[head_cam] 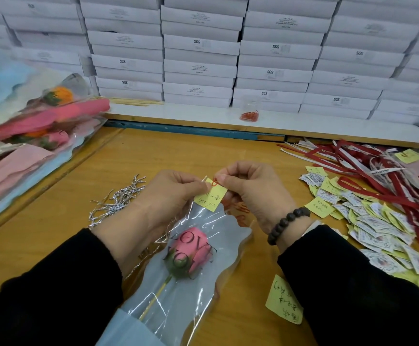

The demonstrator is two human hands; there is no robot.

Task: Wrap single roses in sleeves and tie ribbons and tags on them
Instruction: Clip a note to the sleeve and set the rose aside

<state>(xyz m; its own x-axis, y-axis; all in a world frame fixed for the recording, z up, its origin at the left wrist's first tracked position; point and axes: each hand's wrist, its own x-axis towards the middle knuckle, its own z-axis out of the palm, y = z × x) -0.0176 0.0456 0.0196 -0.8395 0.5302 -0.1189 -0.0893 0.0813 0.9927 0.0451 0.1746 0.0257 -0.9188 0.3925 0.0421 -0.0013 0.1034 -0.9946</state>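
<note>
White boxes (201,68) stacked along the back — wooden table (153,156) below, bead bracelet (287,223) nearer.

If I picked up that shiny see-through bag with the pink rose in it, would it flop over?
Probably a bit. The clear sleeve looks thin and crinkly, so its edges would likely bend. The pink rose sits on a thin straight stem, which may keep the middle straighter. It looks light, and the glossy film could be slippery.

Bright, even overhead light, faint shadows; glare on the plastic sleeve (198,278); edges bend and blur.
</note>
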